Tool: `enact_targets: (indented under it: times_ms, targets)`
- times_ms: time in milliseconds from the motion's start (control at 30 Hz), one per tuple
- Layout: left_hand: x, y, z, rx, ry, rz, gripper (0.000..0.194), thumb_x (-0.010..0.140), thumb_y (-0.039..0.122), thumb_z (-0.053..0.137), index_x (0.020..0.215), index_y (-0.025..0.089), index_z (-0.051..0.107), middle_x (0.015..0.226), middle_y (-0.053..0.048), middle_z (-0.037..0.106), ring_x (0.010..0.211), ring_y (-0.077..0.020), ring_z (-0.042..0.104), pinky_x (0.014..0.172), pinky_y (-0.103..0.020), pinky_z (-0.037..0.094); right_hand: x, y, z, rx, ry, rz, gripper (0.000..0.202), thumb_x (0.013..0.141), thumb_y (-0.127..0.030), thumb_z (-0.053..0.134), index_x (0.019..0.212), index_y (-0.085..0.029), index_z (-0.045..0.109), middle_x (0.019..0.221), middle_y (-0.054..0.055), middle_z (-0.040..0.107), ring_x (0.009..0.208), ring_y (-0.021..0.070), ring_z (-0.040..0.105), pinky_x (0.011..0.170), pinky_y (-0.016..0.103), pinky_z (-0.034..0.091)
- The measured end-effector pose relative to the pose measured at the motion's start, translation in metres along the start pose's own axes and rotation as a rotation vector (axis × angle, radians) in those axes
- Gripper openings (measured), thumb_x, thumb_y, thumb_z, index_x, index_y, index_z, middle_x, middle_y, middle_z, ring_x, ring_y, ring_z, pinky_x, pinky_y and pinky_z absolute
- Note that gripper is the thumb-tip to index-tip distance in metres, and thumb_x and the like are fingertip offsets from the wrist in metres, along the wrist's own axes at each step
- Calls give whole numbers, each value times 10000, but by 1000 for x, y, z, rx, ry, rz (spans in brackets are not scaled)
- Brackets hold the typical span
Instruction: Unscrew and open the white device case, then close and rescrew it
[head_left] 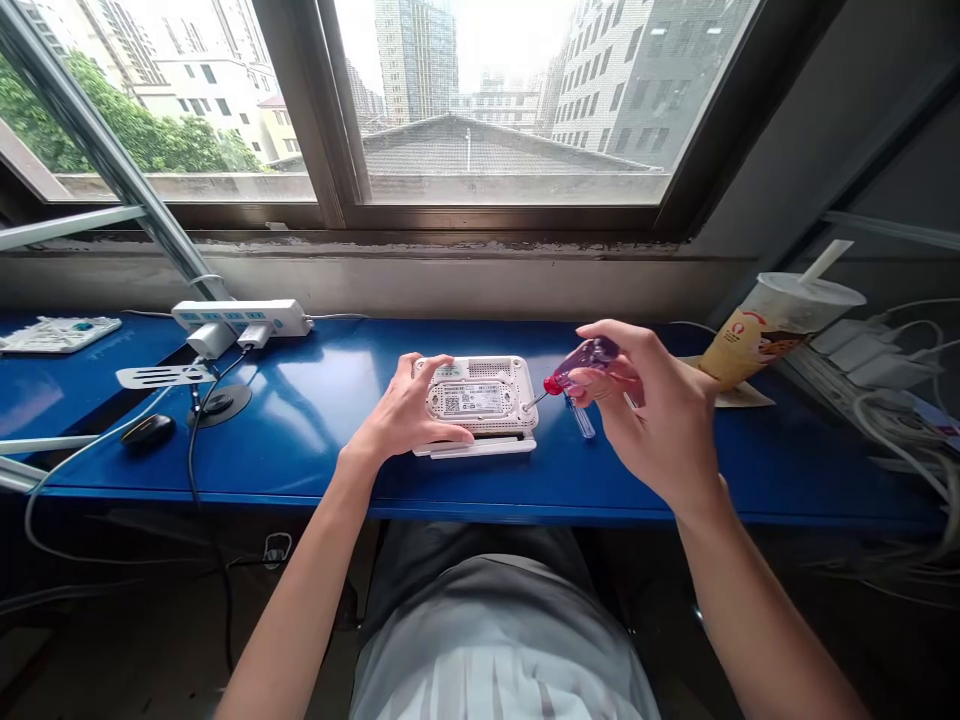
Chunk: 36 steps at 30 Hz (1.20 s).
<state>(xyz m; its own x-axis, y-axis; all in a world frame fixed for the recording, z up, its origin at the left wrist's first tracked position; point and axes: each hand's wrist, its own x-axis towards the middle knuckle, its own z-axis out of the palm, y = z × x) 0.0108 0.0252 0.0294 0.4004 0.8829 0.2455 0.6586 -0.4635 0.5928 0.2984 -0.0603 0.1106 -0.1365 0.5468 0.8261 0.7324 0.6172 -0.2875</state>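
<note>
A white router [480, 372] lies on the blue table with its labelled underside up and its antennas [480, 448] along the near edge. My left hand [401, 408] grips its left end, thumb on the near side and fingers over the far side. In my right hand [649, 400] is a screwdriver [574, 370] with a clear purplish handle and a red collar. Its shaft slants down to the left, and the tip meets the router's right end near a corner hole. Whether it sits in a screw is too small to tell. Beneath that hand lies a clear plastic piece [582, 420].
At the left are a white power strip [240, 316] with plugs, a black mouse [148, 431] and a white slotted piece [165, 376] on a stand. A drink cup [772, 325] with a straw stands at the right, beside bundled white adapters and cables [870, 360].
</note>
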Motion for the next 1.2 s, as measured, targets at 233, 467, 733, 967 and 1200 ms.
enact_targets:
  times_ms: [233,467,733,967,1200]
  targets:
    - [0,5,-2,-123,14,-111,787,1013,778,406,1633,294,420,1462,-154,430,1098,-268,654,1013,-491,584,3,2,10,191,-85,129,280,1085,-487,610,1242,-256,632,975,29,820,694,213,822,544,243,626]
    - [0,15,-4,-136,228,-284,660,1106,640,229,1622,277,424,1268,-151,648,1167,-306,658,1039,-493,527,-1,-2,7,156,-82,95,199,1096,-380,609,1247,-255,641,931,13,821,695,206,824,525,229,604]
    - [6,15,2,-176,238,-509,706,1038,698,409,1544,207,424,1142,-178,763,1089,-378,740,937,-501,565,-2,-7,7,119,-79,47,170,1100,-343,592,1253,-279,629,979,11,823,722,196,823,522,233,591]
    - [1,24,11,-107,265,-387,790,1009,754,453,1574,202,434,1295,-220,693,1227,-397,677,978,-512,556,-4,-13,9,163,-81,64,222,1071,-377,667,1248,-249,628,941,12,773,722,186,803,636,253,647]
    - [-1,27,10,-122,298,-351,667,1042,660,459,1523,198,460,1235,-185,689,1141,-359,685,951,-503,567,-6,-17,13,81,-59,83,272,1065,-443,667,1241,-241,620,1069,63,770,778,197,803,563,238,640]
